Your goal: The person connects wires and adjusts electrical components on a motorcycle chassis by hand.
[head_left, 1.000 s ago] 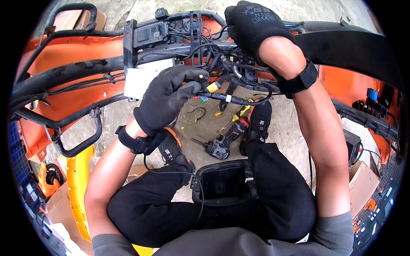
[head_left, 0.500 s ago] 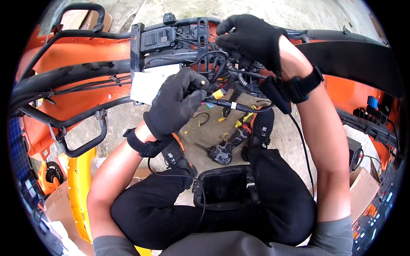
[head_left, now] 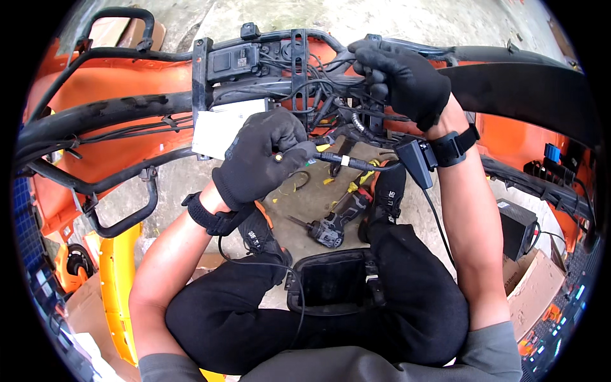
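My left hand [head_left: 258,159], in a black glove, is closed around the end of a black cable [head_left: 359,163] with a white band. A small brass-coloured tip [head_left: 278,157] shows between its fingers. Farther right, my gloved right hand [head_left: 404,79] is closed, its fingertips pinching a thin black wire [head_left: 340,62] from the bundle. That wiring harness [head_left: 331,95] runs tangled over the middle of a black tube frame [head_left: 140,103] with orange body panels. A white sheet-like piece [head_left: 219,130] sits on the frame beside my left hand.
On the concrete below lie a cordless drill [head_left: 334,226] and a yellow-handled screwdriver [head_left: 353,186], between my shoes. A black open-topped box [head_left: 331,283] stands between my legs. At left is a yellow panel [head_left: 119,280]; at right, a cardboard box [head_left: 534,286] and a black box [head_left: 517,224].
My right hand has moved right and slightly down from the harness, drawing a thin wire with it. My left hand has turned slightly, and the brass tip has shifted down and left.
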